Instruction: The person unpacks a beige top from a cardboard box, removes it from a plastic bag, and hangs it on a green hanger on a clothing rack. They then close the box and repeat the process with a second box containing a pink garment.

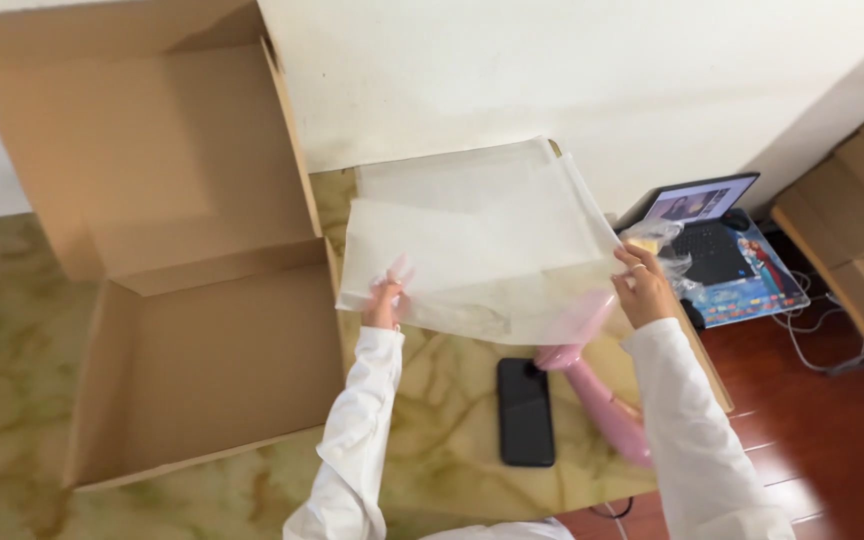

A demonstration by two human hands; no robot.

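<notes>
A translucent plastic bag [472, 245] is being held up by its lower edges, pinched by the left hand [384, 300] and right hand [642, 290], beside an open cardboard box [192, 370].

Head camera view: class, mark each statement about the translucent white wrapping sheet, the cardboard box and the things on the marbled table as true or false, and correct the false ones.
1. Both hands hold the translucent white wrapping sheet, the left hand at its lower left edge and the right hand at its right edge. True.
2. The open brown cardboard box is full of items. False: it is empty.
3. A black rectangular phone lies flat on the green-and-cream marbled table. True.
4. The pink plastic hair dryer sits inside the box. False: it lies on the table, partly under the sheet.
5. The laptop is closed. False: its screen is open and lit.
</notes>
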